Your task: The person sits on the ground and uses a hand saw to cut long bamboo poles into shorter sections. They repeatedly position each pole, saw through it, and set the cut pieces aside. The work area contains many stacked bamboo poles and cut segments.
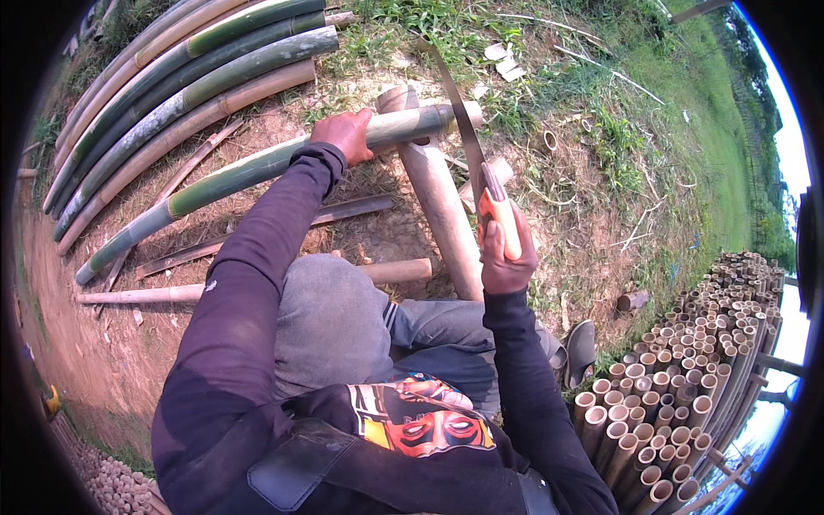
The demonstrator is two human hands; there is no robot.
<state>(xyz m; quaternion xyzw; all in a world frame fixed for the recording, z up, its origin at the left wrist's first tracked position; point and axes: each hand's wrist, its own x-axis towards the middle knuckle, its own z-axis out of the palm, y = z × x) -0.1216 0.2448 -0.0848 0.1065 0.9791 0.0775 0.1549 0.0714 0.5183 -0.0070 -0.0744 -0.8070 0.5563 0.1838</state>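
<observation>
A thick green bamboo pole point(249, 172) slants up to the right, its far end propped on a wooden support post point(438, 215). My left hand point(343, 137) is closed over the pole, a little left of that post. In my right hand point(508, 257) is the orange handle of a hand saw point(463, 120). The blade reaches up and away, crossing the pole close to its right end. Whether the teeth have cut into the bamboo, I cannot tell.
Several long bamboo poles point(197, 86) lie side by side at the far left. A big stack of cut bamboo tubes point(661, 395) stands at the right. Beneath the held pole lie split strips point(184, 253) and another pole point(395, 271). Short offcuts point(633, 300) are scattered on the ground.
</observation>
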